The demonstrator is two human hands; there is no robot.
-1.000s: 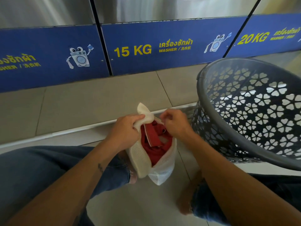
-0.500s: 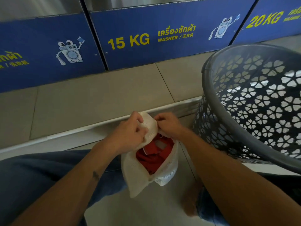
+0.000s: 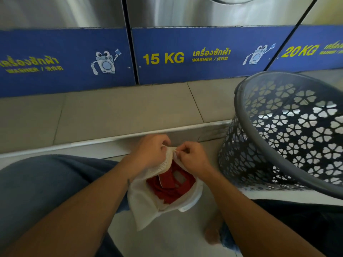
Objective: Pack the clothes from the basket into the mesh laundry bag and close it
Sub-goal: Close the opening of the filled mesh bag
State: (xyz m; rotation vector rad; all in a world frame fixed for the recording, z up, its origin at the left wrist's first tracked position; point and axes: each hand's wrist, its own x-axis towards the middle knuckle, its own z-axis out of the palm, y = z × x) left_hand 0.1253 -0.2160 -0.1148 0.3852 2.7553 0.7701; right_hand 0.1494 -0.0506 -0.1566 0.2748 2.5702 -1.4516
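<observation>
A white mesh laundry bag (image 3: 148, 204) hangs between my knees, its mouth open toward me. Red clothing (image 3: 170, 188) fills the inside. My left hand (image 3: 150, 153) grips the bag's top edge from the left. My right hand (image 3: 191, 156) pinches the same top corner from the right, fingertips close against the left hand's; what they pinch is too small to tell. The grey perforated basket (image 3: 278, 164) lies tilted on its side at the right, and no clothes show inside it.
Stainless washers with blue panels (image 3: 185, 56) marked 15 KG and 20 KG stand ahead on a raised tiled step (image 3: 120, 115). My jeans-clad legs (image 3: 46, 182) flank the bag, with a bare foot (image 3: 211, 236) on the floor tiles below.
My hands have drawn together at the bag's top corner, and the bag's mouth has narrowed there. The camera view tilted up slightly.
</observation>
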